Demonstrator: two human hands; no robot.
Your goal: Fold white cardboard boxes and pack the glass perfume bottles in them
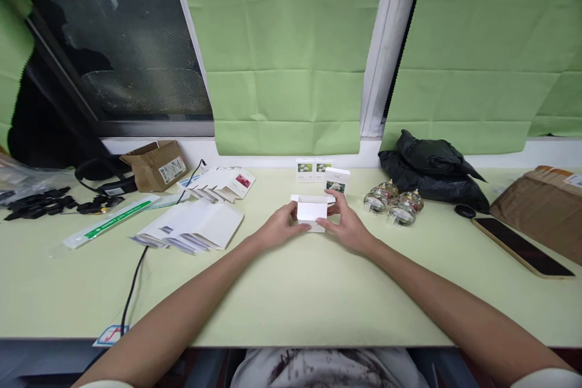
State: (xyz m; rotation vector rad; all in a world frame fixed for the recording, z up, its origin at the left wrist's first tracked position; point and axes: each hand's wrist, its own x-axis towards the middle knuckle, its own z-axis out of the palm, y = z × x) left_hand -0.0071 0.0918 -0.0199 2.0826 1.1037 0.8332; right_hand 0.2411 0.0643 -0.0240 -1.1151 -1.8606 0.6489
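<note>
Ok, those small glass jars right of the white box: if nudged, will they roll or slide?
The glass jars look rounded and appear to lie on their sides, so they would probably roll rather than slide. The glossy glass may be slippery and fragile. They sit clustered, so nudging one would likely knock the others.
</note>
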